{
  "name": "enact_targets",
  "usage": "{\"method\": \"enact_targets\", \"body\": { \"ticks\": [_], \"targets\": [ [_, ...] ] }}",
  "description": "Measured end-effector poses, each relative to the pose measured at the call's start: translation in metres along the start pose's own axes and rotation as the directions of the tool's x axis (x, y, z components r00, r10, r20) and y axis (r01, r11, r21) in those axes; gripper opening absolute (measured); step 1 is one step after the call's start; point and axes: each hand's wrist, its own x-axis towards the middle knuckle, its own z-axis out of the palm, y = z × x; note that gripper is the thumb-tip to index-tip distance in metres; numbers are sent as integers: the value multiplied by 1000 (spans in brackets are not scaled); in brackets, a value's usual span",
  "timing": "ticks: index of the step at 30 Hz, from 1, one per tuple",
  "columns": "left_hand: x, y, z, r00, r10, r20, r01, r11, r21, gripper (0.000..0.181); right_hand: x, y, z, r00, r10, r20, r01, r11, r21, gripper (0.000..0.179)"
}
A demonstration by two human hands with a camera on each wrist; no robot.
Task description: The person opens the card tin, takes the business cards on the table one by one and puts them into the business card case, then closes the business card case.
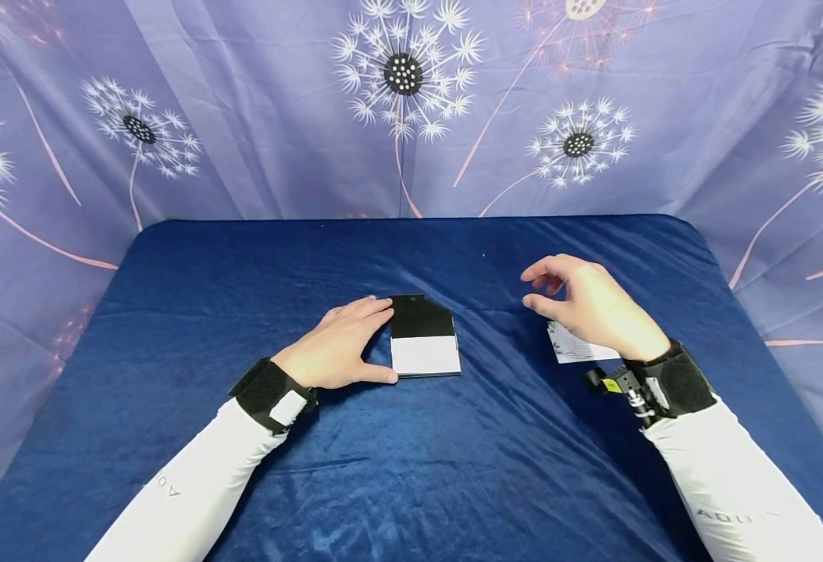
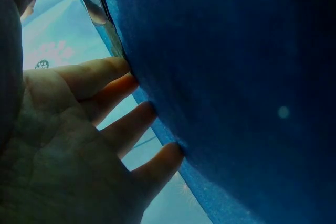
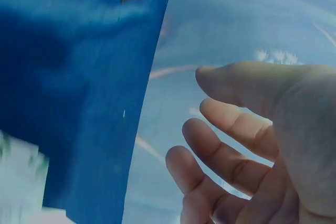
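A flat black-and-white case (image 1: 425, 345) is lying mid-table on the blue cloth (image 1: 411, 468), with the left hand (image 1: 341, 343) touching its left edge, fingers spread and relaxed. The right hand (image 1: 587, 300), loosely curved and empty, is hovering near a printed white card (image 1: 571, 348).

Black and white, in 2 blocks, on flat case (image 1: 424, 337). White with leafy green print on card (image 1: 580, 350). Plain deep blue on worktop cloth (image 1: 383, 468). Lavender with white dandelion print, black centres and pink stems on backdrop (image 1: 271, 117).
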Motion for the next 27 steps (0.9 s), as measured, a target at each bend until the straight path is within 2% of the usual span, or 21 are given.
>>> {"method": "enact_targets", "body": {
  "ticks": [11,17,27],
  "targets": [
    [1,0,0,1000,1,1,-1,1000,-7,102,-10,55,-24,991,137,-4,-137,988,-67,31],
    [1,0,0,1000,0,-3,0,1000,-5,102,-16,87,-36,969,239,62,-236,970,-65,45],
    [1,1,0,1000,-7,-3,7,1000,-7,103,-22,121,-42,937,307,168,-283,947,-153,63]
  ]
}}
